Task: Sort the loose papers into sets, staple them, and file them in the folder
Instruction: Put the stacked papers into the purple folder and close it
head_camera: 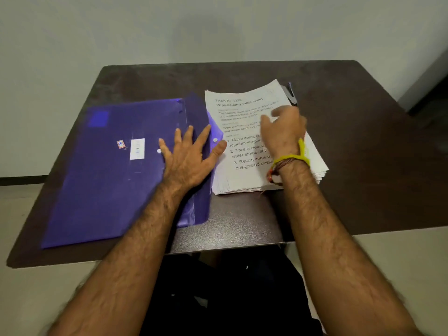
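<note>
1. Nearest the camera, two bare forearms reach forward over the near edge of the dark desk point(242, 229); dark clothing shows below that edge.
2. Left hand point(188, 157): flat, fingers spread and straight, palm down on the right part of the purple folder point(109, 170). Nothing grasped; thumb tip reaches to the left edge of the paper stack.
3. Folder lies flat on the left half of the desk, its flap side just beside the stack and slightly overlapping it. White label point(137, 148) and small red-and-blue sticker point(120, 144) on its cover; a snap button point(215, 140) shows by the thumb.
4. Right hand point(283, 130): over the middle of the stack of papers point(244, 151), fingers loosely curled downward. Blurred; cannot tell whether the grip pinches a sheet or only touches the top page. Yellow thread band point(294, 157) and a darker cord on the wrist.
5. Stack sits right of centre, edges uneven, top sheet printed with a numbered list.
6. Behind the stack's far right corner, a dark stapler point(291, 93), partly hidden by paper.
7. Beyond, a plain pale wall point(218, 25).
</note>
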